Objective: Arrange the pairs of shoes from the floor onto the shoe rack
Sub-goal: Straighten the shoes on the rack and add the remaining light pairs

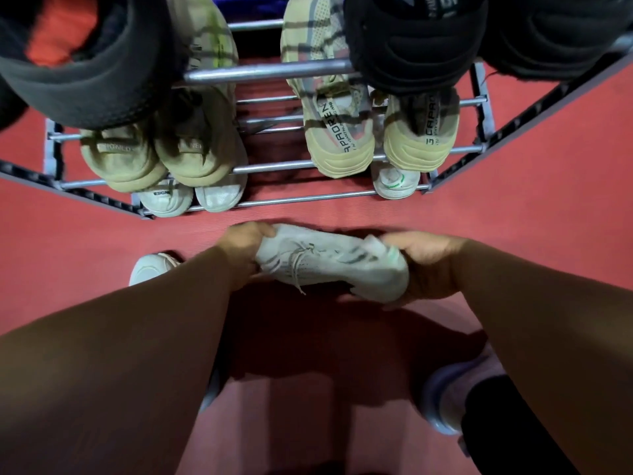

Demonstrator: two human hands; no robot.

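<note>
Pale grey knit sneaker (329, 260), laces loose, turned sideways; left hand (244, 251) and right hand (426, 265) grip its ends.

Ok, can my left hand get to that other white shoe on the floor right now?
Probably, once freed: the left hand grips the pale sneaker together with the right hand. The white shoe lies close by on the red floor, nothing between.

On my feed I see an off-white sneaker (329, 262) with grey-green stripes and a mint heel tab (its laces are the same pale shade). The floor (513, 207) is brick red, finely ribbed. The rack (274, 72) has silver bars and dark grey side rails. It carries sand-beige shoes (339, 145) with black lettering, plain black shoes (414, 46), and white shoes (394, 181), one marked green.
</note>
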